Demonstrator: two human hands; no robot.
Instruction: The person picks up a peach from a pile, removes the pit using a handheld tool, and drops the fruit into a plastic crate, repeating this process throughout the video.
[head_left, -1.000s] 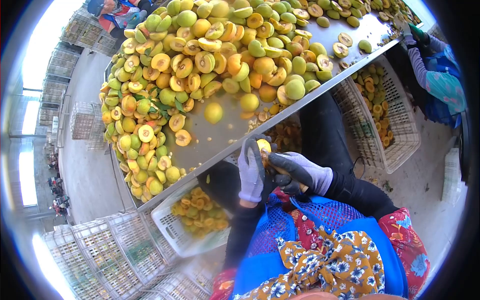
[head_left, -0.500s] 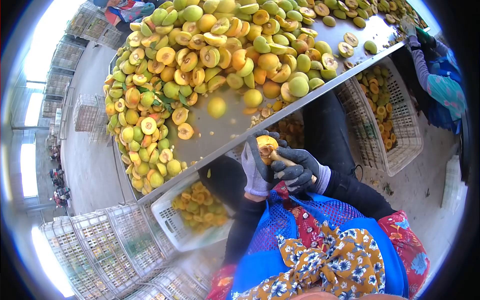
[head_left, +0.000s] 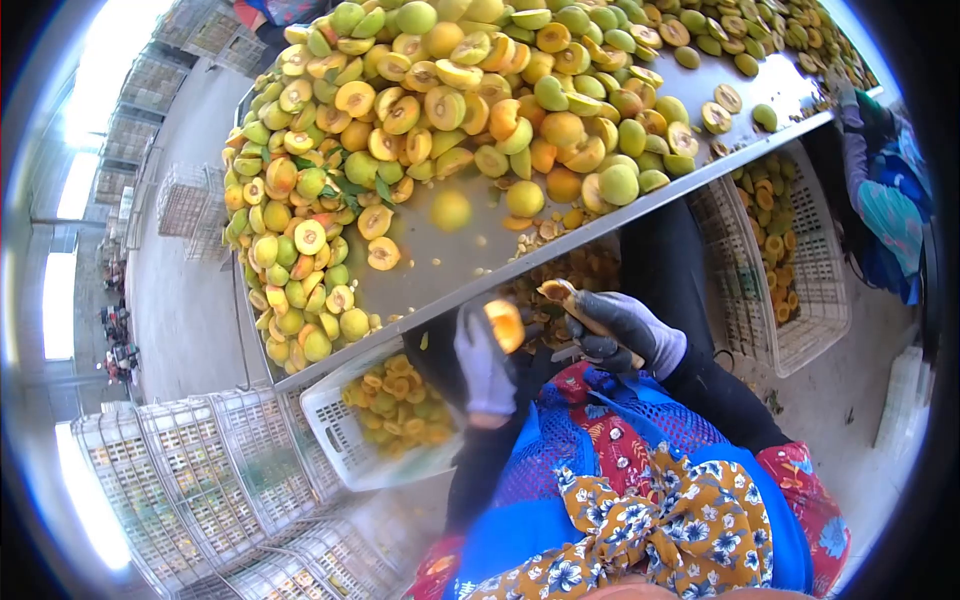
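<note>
My left hand, gloved and slightly blurred, holds a fruit half with its orange cut face showing. To its right, my right hand is closed round the handle of a tool; a brownish piece sits at the tool's tip. Both hands are just below the front edge of a metal table, apart from each other. Whole and halved yellow-green fruits are heaped on that table. A white crate with fruit halves stands below my left hand.
Another crate of fruit halves stands at the right under the table edge. A co-worker reaches to the table at the far right; part of another person shows at the top left. Stacked crates stand at the lower left.
My hands were together round the fruit; now they are apart. The left has moved left with the fruit half, and the tool in the right is clear of it. The view has shifted slightly.
</note>
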